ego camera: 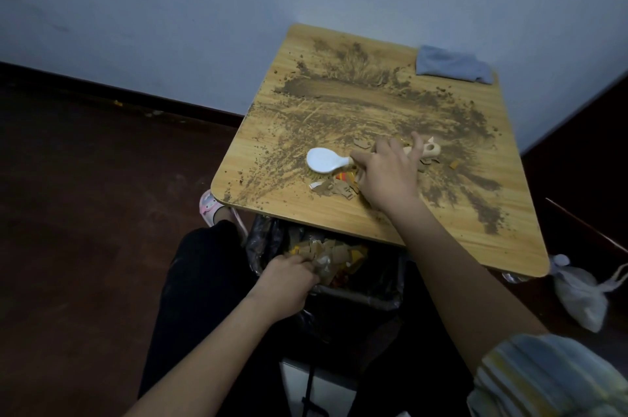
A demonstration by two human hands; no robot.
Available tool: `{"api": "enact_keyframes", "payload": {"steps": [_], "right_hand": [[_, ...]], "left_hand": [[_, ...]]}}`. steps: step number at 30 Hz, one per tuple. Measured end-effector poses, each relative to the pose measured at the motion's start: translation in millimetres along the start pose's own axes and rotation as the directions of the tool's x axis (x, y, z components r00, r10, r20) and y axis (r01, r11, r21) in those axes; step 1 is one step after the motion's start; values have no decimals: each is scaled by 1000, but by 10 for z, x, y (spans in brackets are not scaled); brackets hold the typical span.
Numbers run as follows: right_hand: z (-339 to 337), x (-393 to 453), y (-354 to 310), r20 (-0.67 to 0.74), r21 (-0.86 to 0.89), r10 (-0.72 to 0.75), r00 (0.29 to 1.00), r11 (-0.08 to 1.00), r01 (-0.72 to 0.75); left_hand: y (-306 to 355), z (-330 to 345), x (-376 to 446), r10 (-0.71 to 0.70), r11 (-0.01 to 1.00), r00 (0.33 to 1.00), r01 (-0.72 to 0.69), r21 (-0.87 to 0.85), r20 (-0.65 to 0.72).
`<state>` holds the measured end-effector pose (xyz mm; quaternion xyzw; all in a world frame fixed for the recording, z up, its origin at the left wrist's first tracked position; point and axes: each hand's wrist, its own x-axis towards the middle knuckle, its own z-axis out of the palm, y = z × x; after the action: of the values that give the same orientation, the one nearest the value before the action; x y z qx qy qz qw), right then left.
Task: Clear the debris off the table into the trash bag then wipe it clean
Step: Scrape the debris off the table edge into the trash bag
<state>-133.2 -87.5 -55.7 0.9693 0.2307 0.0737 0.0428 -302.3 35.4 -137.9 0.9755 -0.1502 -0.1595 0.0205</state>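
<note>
A small wooden table [452, 229] is smeared with brown dirt [343, 93] across most of its top. My right hand [387, 175] grips the handle of a white-headed brush [326, 160], whose bristles rest on the table beside a pile of cardboard and paper scraps [334, 188]. Below the table's near edge hangs a black trash bag [380, 287] with several scraps inside. My left hand [289, 284] grips the bag's near rim. A folded blue-grey cloth [452, 64] lies on the far right corner of the table.
The table stands against a pale blue wall [170, 8] in a corner. A white plastic bag [581, 294] lies on the dark floor to the right. My dark-trousered leg and a pink slipper [212, 209] are left of the trash bag.
</note>
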Motion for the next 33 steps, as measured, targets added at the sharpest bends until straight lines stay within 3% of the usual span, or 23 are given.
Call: {"api": "enact_keyframes", "payload": {"steps": [10,17,25,27,33], "right_hand": [[35,-327,123,-101,1,-30,994,1000,30],[7,-363,79,-52,-3,-14,999,1000,14],[10,-661,96,-160,109,-63,985,991,81],[9,-725,104,-189,104,-77,979,990,98],[21,-914,179,-268,64,-108,957,989,130]], "left_hand": [[-14,-1,8,2,1000,1000,-2,4,-21],[-3,-9,-2,-2,1000,1000,2,3,-32],[13,-148,-32,33,999,997,-31,30,-73],[4,-99,-39,16,1000,1000,-15,25,-23],[10,-93,-63,25,999,998,-24,22,-58]]}}
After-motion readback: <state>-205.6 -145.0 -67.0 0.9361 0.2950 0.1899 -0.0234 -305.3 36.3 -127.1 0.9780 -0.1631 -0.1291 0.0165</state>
